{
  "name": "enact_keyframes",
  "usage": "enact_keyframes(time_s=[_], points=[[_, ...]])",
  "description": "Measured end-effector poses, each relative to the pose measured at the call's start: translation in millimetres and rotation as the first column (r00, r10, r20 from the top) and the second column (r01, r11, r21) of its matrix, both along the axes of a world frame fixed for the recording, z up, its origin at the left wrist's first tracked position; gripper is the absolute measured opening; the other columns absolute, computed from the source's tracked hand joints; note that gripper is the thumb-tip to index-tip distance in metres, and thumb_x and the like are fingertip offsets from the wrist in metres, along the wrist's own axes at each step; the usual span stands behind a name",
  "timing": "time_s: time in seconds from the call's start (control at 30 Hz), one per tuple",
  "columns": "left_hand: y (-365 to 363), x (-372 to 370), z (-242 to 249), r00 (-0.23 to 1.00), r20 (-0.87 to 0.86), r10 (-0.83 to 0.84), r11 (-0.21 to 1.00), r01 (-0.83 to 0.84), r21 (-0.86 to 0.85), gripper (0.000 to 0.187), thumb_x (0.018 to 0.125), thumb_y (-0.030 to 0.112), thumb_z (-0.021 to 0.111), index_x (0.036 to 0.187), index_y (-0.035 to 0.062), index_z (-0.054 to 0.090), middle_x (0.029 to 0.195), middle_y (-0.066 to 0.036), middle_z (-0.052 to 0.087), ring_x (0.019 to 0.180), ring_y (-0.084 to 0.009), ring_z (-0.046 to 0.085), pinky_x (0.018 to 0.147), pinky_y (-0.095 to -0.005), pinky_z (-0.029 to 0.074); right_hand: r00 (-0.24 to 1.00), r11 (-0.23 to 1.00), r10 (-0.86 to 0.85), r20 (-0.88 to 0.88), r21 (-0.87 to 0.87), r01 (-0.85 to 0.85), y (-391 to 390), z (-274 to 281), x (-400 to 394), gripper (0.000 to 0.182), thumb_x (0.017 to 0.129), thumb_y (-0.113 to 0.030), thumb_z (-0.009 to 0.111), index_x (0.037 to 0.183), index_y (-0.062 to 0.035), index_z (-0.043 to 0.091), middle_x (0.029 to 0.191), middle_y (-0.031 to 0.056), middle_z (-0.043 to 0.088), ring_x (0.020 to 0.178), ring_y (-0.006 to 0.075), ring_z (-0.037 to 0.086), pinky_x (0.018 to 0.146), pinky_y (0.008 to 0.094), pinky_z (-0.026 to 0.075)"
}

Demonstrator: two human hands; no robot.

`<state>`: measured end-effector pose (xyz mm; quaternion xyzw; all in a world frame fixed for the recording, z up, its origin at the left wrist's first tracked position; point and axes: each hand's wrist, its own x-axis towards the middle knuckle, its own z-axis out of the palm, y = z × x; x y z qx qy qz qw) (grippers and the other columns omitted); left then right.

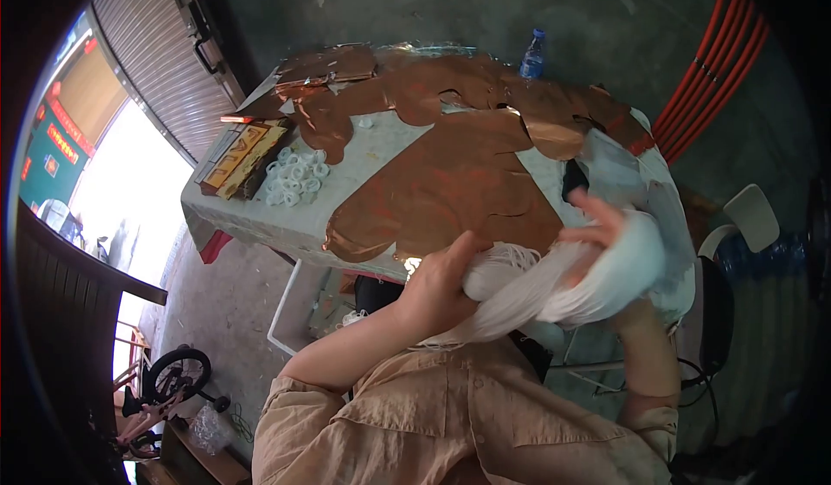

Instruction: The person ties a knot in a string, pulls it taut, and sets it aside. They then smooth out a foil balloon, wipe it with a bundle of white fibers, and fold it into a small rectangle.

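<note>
Left hand (pixel 443 281) gripped one end of a white thread bundle (pixel 554 286), fingers curled round it, thumb pressed on top. Right hand (pixel 606 225) sat at the far end of the bundle, where the thread widened into a thick white wad; fingers spread and partly buried in it, so exact hold could not be told. Bundle was held in the air between the hands, in front of the table (pixel 260 216) edge and above the beige shirt (pixel 450 416). Table carried copper foil sheets (pixel 450 182), a cluster of white rings (pixel 296 175) and gold-and-red packets (pixel 242 151) near the left edge. Blue bottle (pixel 533 54) stood beyond the far side. Pink bicycle (pixel 164 390) on the floor, well apart.
</note>
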<state>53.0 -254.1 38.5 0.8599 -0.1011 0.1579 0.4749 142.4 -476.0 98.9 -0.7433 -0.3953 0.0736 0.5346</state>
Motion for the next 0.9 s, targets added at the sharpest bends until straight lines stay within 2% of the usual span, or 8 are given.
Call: enact_keyframes(time_s=[0.1,0.17,0.23,0.37,0.6,0.67,0.8,0.9], points=[[-10.0,2.0,7.8,0.976,0.216,0.030,0.998,-0.042,0.049,0.050,0.064,-0.001,0.061,0.112,0.0034,0.047,0.085,-0.018,0.061,0.079,-0.0378,0.060,0.066,-0.0425,0.048,0.920,0.912,0.229,0.317,-0.399,-0.089,9.8,-12.3,4.3,0.086,0.062,-0.023,0.083,0.134,-0.0041,0.040,0.133,0.0109,0.047,0.108,0.0189,0.054,0.097,0.0335,0.041],[-12.6,11.6,7.9,0.920,0.393,0.013,0.942,-0.143,0.303,0.054,0.068,0.004,0.060,0.120,0.0060,0.044,0.086,-0.015,0.058,0.076,-0.0327,0.060,0.064,-0.0394,0.047,0.935,0.867,0.243,0.259,-0.491,-0.089,18.8,-13.8,-5.3,0.082,0.063,-0.022,0.082,0.133,-0.0048,0.042,0.132,0.0100,0.048,0.112,0.0189,0.051,0.100,0.0331,0.038],[-18.5,14.2,11.9,0.935,0.356,-0.016,0.894,-0.146,0.424,0.057,0.068,0.006,0.062,0.122,0.0047,0.042,0.088,-0.014,0.058,0.077,-0.0316,0.061,0.067,-0.0401,0.047,0.910,0.897,0.314,-0.271,-0.228,-0.378,22.4,-38.0,-7.8,0.051,0.080,-0.021,0.067,0.126,-0.0077,0.047,0.120,0.0080,0.054,0.114,0.0198,0.049,0.096,0.0340,0.039],[-28.2,21.5,6.4,0.927,0.344,-0.146,0.723,-0.137,0.677,0.061,0.076,0.012,0.054,0.133,0.0066,0.034,0.085,-0.010,0.054,0.074,-0.0248,0.061,0.065,-0.0345,0.046,0.945,0.798,0.263,-0.194,-0.507,-0.326,28.8,-72.2,-6.7,0.043,0.084,-0.018,0.063,0.123,-0.0091,0.048,0.119,0.0073,0.053,0.113,0.0183,0.049,0.097,0.0338,0.040],[-18.2,14.3,21.3,0.968,0.034,-0.248,0.867,0.206,0.454,0.066,0.074,0.003,0.059,0.134,0.0084,0.033,0.098,-0.012,0.060,0.085,-0.0316,0.062,0.074,-0.0378,0.050,0.957,0.870,0.186,-0.221,-0.415,-0.265,28.0,-33.1,-1.7,0.027,0.079,-0.017,0.067,0.102,-0.0078,0.057,0.101,0.0052,0.060,0.099,0.0171,0.058,0.083,0.0321,0.046],[-12.2,14.4,29.9,0.964,-0.157,-0.216,0.919,0.255,0.302,0.063,0.073,0.004,0.064,0.131,0.0091,0.040,0.112,-0.014,0.057,0.101,-0.0330,0.059,0.083,-0.0395,0.049,0.978,0.796,0.210,0.001,-0.581,-0.170,24.9,-26.6,0.5,0.030,0.075,-0.017,0.070,0.100,-0.0072,0.060,0.101,0.0047,0.062,0.096,0.0175,0.059,0.079,0.0335,0.047],[-0.8,20.5,27.4,0.929,0.077,-0.361,0.905,0.330,0.267,0.062,0.071,0.008,0.070,0.128,0.0088,0.047,0.125,-0.016,0.051,0.114,-0.0333,0.051,0.091,-0.0408,0.045,0.898,0.789,0.220,-0.380,-0.472,-0.393,19.7,-14.0,5.1,0.040,0.073,-0.021,0.072,0.108,-0.0073,0.059,0.112,0.0079,0.060,0.103,0.0195,0.058,0.085,0.0343,0.047],[-16.0,25.8,22.6,0.771,0.297,-0.563,0.826,0.534,0.178,0.067,0.070,0.022,0.076,0.129,0.0065,0.048,0.130,-0.016,0.048,0.117,-0.0339,0.047,0.096,-0.0426,0.041,0.836,0.690,0.349,-0.423,-0.488,-0.535,20.7,-33.0,2.1,0.052,0.073,-0.024,0.071,0.121,-0.0091,0.056,0.122,0.0106,0.056,0.113,0.0208,0.053,0.095,0.0344,0.043]])
